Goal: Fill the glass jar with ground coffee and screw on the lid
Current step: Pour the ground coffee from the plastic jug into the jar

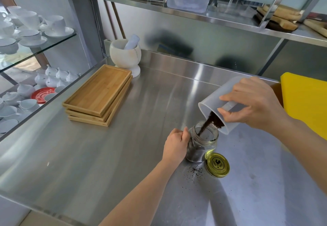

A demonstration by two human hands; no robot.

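Note:
A clear glass jar (203, 142) stands upright on the steel counter, its lower part dark with ground coffee. My left hand (176, 145) grips the jar's left side. My right hand (254, 104) holds a translucent plastic container (212, 105) tipped steeply over the jar's mouth. A thin stream of ground coffee (206, 124) runs from its rim into the jar. The gold lid (217, 164) with a black rooster emblem lies flat on the counter, just right of the jar's base.
Spilled coffee grains (194, 170) dot the steel counter (106, 155) in front of the jar. A stack of wooden trays (99, 94) and a white mortar with pestle (124, 54) sit at the back left. A yellow board (307, 100) is at the right edge.

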